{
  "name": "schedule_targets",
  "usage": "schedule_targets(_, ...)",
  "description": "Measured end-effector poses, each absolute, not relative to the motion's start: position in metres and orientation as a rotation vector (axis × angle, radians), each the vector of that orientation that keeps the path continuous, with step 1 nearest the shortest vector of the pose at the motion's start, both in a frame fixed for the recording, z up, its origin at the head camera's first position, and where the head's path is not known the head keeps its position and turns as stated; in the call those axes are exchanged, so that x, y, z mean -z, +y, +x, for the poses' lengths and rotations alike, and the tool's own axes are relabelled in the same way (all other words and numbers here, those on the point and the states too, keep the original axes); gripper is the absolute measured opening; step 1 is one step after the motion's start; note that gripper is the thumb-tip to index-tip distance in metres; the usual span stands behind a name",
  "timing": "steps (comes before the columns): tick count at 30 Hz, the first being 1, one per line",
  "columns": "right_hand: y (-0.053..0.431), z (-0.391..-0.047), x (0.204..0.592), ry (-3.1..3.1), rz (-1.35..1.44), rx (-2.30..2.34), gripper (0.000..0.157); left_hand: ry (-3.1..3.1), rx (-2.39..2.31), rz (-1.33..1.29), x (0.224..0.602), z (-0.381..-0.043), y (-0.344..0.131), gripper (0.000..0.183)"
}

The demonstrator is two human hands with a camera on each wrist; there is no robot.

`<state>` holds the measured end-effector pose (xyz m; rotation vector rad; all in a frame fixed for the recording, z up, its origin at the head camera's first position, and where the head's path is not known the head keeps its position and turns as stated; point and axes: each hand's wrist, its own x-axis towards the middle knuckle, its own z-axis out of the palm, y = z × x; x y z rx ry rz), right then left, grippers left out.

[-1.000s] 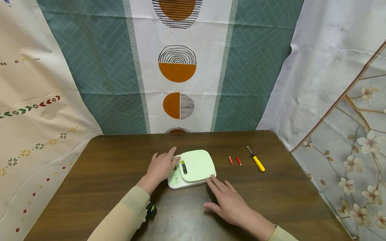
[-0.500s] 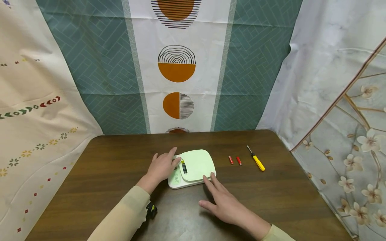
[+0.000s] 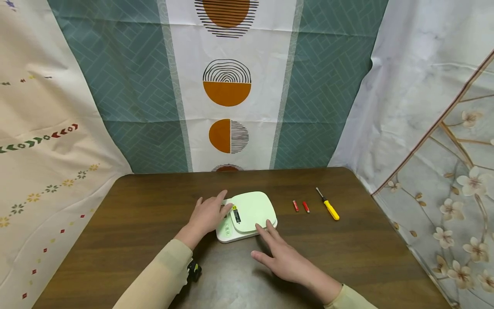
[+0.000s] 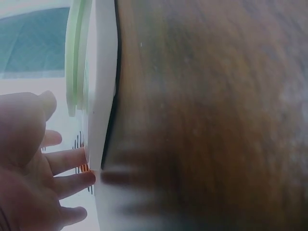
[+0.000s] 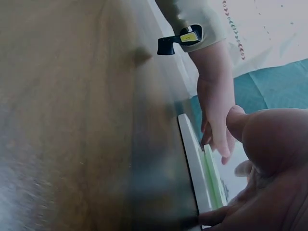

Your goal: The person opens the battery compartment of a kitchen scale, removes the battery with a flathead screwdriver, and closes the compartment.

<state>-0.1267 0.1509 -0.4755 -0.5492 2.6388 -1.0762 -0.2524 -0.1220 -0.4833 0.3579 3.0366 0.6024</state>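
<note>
A kitchen scale (image 3: 227,236) with a white body and a pale green top plate (image 3: 254,210) lies at the middle of the table. A black-and-yellow battery-shaped mark or item shows on the plate's left side. My left hand (image 3: 208,213) rests at the scale's left end, its fingers extended past the edge and partly covering the display. In the left wrist view, fingertips (image 4: 89,179) of that hand touch the white body's side. At the front right, my right hand (image 3: 283,257) lies with spread fingers, its fingertips at the near edge of the scale.
Two small red batteries, one (image 3: 295,206) beside the other (image 3: 306,207), lie right of the scale. Farther right is a screwdriver (image 3: 329,207) with a yellow handle. A black wrist camera (image 3: 194,270) sits under the left sleeve. Patterned curtains hang behind the brown table (image 3: 135,223).
My right hand has slid slightly left along the scale's near edge. The left hand stays nearly where it was, and the scale has barely moved.
</note>
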Motion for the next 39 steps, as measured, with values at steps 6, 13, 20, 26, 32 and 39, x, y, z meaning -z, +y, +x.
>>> schedule_targets(6,0.151,-0.139,0.476,2.65,-0.522,1.11,0.085,3.048,-0.584,0.361,0.485,-0.253,-0.122,0.07)
schedule_targets(13,0.151,-0.162,0.477,2.696,-0.446,1.088,0.084,3.051,-0.599,0.357,0.484,-0.253,-0.122,0.07)
schedule_targets(20,0.155,-0.191,0.479,2.745,-0.417,1.074,0.083,3.063,-0.604,0.384,0.483,-0.248,-0.123,0.07)
schedule_targets(26,0.16,-0.213,0.478,2.749,-0.402,1.033,0.087,3.08,-0.575,0.4,0.482,-0.24,-0.121,0.07)
schedule_targets(32,0.164,-0.228,0.477,2.732,-0.436,1.018,0.086,3.095,-0.548,0.406,0.481,-0.232,-0.118,0.071)
schedule_targets(39,0.168,-0.246,0.478,2.735,-0.489,1.014,0.087,3.111,-0.511,0.449,0.476,-0.222,-0.114,0.071)
